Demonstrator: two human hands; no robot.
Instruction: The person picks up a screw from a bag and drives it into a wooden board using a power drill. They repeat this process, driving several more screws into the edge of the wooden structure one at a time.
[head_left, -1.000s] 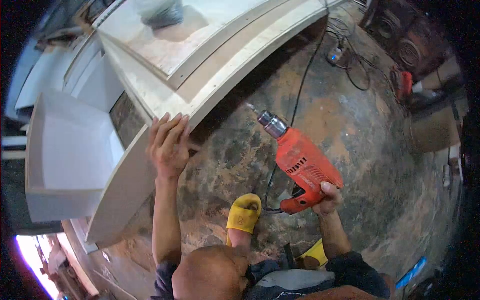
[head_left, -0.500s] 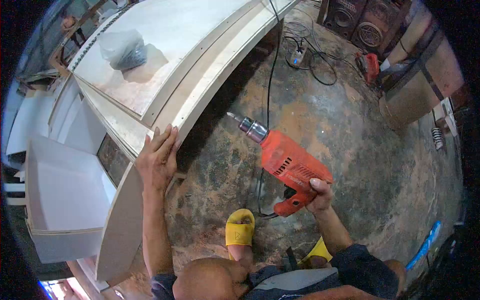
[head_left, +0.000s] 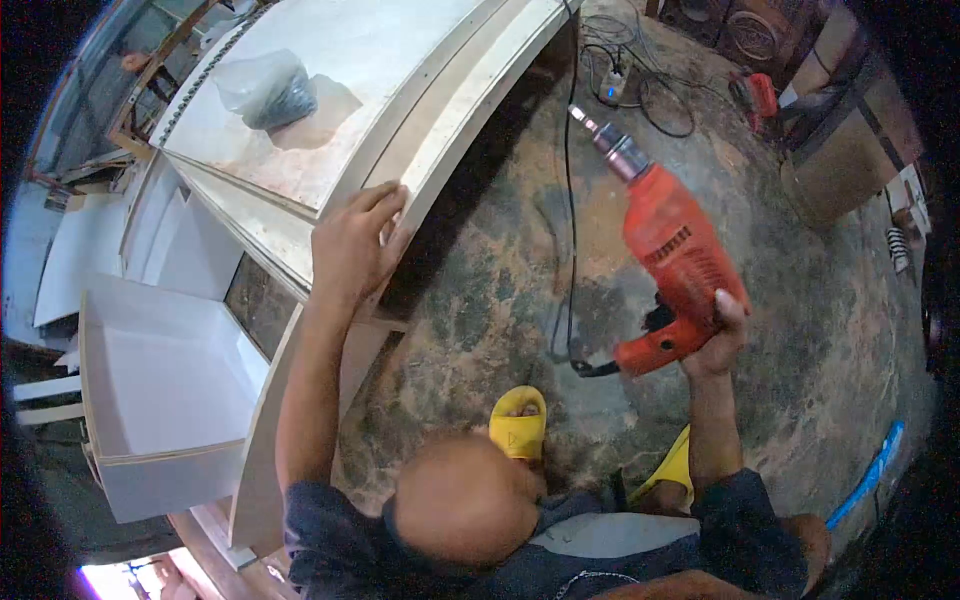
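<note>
My right hand (head_left: 718, 342) grips a red corded power drill (head_left: 680, 230) from behind, its bit pointing up and away over the floor. My left hand (head_left: 355, 245) rests at the corner of a curved white wooden panel structure (head_left: 440, 115), fingers somewhat bent and apart along its rim. On top of the panel sits a clear plastic bag (head_left: 268, 90) with dark small contents I cannot make out. The drill's black cord (head_left: 572, 220) runs from the handle up past the panel's edge.
An open white box (head_left: 170, 385) stands at the left. Beyond the drill, a power strip (head_left: 612, 85) lies among tangled cables on the stained concrete floor (head_left: 480, 270). Another red tool (head_left: 762, 97) and a speaker (head_left: 755, 35) are farther back.
The drill in my right hand has moved up and to the right, its bit now pointing more steeply away. My left hand has shifted slightly along the panel edge, fingers more bent.
</note>
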